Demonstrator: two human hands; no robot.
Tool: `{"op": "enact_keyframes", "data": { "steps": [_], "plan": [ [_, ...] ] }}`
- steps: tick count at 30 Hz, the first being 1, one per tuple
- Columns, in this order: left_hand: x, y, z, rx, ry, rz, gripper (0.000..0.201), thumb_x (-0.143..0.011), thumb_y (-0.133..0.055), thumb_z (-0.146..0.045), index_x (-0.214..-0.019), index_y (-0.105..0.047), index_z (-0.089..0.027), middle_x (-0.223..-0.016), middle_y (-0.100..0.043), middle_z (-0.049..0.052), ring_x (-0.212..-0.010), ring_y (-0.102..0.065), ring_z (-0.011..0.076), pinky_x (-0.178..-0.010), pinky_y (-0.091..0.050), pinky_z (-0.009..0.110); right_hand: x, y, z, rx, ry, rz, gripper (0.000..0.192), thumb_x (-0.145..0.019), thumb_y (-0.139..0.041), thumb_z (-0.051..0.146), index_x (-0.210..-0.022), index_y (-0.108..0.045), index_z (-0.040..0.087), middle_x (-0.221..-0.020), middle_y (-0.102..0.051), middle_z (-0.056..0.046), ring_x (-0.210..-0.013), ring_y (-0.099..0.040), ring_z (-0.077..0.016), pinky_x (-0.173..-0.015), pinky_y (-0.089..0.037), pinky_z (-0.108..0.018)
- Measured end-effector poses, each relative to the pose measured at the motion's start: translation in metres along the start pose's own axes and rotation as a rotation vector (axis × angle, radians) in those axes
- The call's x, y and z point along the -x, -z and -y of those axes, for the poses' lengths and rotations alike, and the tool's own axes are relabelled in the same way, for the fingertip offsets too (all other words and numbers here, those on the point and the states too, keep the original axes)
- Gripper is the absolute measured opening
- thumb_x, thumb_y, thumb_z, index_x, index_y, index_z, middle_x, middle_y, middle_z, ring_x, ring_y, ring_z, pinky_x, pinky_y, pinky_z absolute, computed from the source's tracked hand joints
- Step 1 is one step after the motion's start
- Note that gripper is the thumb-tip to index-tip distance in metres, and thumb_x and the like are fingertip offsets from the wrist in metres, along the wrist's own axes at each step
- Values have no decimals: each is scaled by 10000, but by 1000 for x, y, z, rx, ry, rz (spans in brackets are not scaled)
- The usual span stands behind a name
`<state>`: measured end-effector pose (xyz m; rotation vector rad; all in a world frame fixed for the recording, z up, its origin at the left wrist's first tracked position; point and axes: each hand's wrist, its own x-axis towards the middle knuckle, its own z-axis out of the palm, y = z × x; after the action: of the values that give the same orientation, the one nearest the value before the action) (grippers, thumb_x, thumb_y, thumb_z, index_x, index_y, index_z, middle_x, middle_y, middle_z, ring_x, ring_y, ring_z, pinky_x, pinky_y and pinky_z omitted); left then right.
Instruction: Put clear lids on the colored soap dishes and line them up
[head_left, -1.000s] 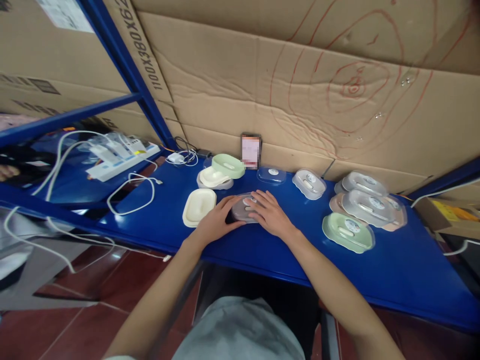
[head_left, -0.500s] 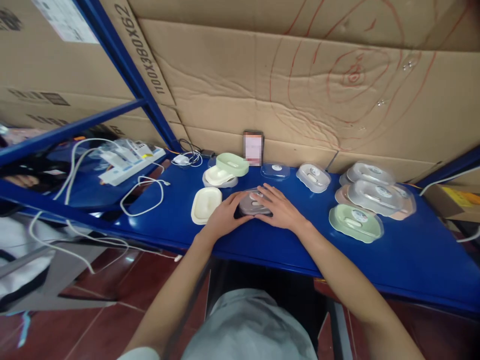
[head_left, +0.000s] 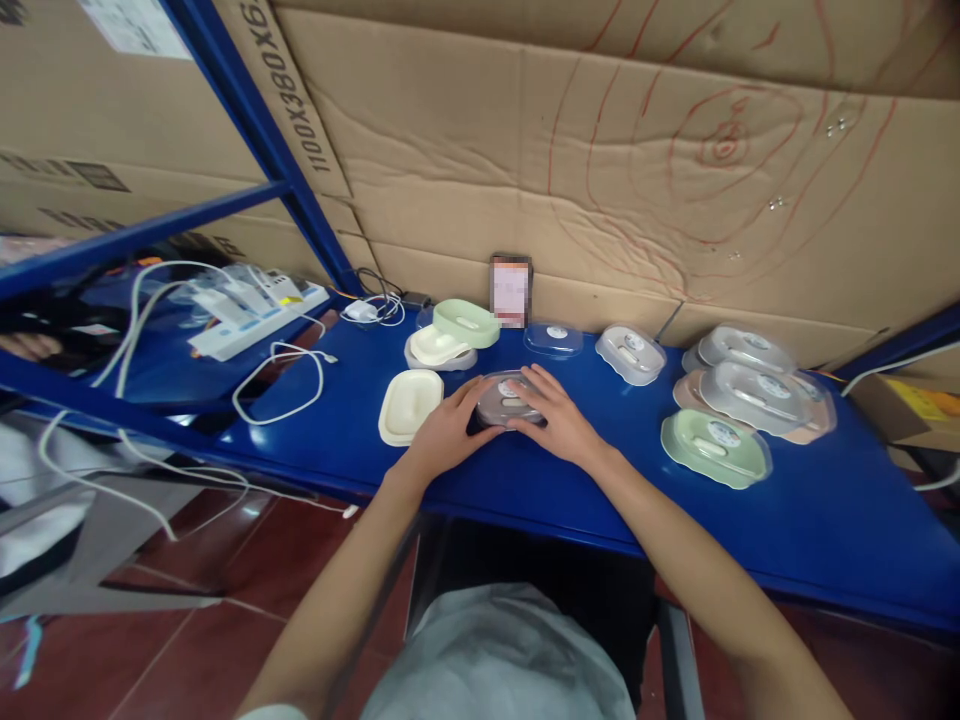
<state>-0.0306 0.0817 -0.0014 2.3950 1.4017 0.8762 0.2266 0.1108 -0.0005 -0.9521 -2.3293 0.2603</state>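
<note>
- Lidded box (head_left: 508, 399) sits on the blue shelf (head_left: 787, 520) straight ahead, a clear lid over a dark base, just right of a cream tray (head_left: 410, 405);
- left hand (head_left: 444, 440) cups its near-left edge, thumb up along the side, fingers curled against it and closed on the box;
- right hand (head_left: 559, 420) lies over its right half, fingers spread flat on the lid and pressing down, so this hand too is clamped on the box;
- compared with a second ago the right hand's fingers reach less far across the lid, leaving more of the clear top showing; the box sits in the same spot between the hands; I judge the lid is being pressed or seated rather than lifted;
- behind it stand a green box on a cream one (head_left: 450, 335), a phone (head_left: 510, 290) leaning on the cardboard wall (head_left: 675, 200), and two clear lids (head_left: 555, 338);
- further right lies a pile of lidded boxes (head_left: 739, 400); at left, white cables (head_left: 277, 385) and a power strip (head_left: 251, 305).
</note>
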Motion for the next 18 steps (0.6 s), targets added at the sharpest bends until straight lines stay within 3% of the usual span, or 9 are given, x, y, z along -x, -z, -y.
{"op": "enact_keyframes", "data": {
  "steps": [5, 11, 15, 18],
  "plan": [
    [-1, -2, -2, -88, -27, 27, 761, -1029, -659, -496, -1672, -343, -240, -1688, -451, 181, -1512, -521, 379, -1198, -496, 558, 6, 1, 3, 88, -19, 10, 617, -1056, -616, 487, -1623, -488, 280, -1710, -424, -145, -1641, -298, -334, -1279, -395, -619],
    [4, 4, -4, -173, -74, 25, 706, -1030, -672, -433, -1640, -400, -207, -1633, -509, 213, -1471, -557, 392, -1181, -499, 564, 7, 16, 15, 293, 55, 120, 673, -1037, -653, 458, -1639, -462, 226, -1683, -451, -190, -1606, -373, -358, -1274, -422, -581],
    [8, 12, -8, -46, -72, 65, 730, -981, -747, -410, -1617, -412, -280, -1563, -562, 154, -1414, -604, 356, -1173, -518, 536, 9, 33, 17, 318, 140, 200, 647, -1054, -626, 423, -1649, -447, 244, -1678, -455, -201, -1579, -415, -366, -1243, -451, -596],
    [-2, 18, -14, 102, -41, 152, 761, -942, -796, -409, -1593, -411, -322, -1508, -565, 115, -1376, -629, 324, -1150, -546, 494, 15, 43, 14, 280, 147, 210, 577, -1091, -554, 381, -1647, -449, 272, -1683, -450, -186, -1579, -413, -353, -1221, -468, -602]
  ]
}}
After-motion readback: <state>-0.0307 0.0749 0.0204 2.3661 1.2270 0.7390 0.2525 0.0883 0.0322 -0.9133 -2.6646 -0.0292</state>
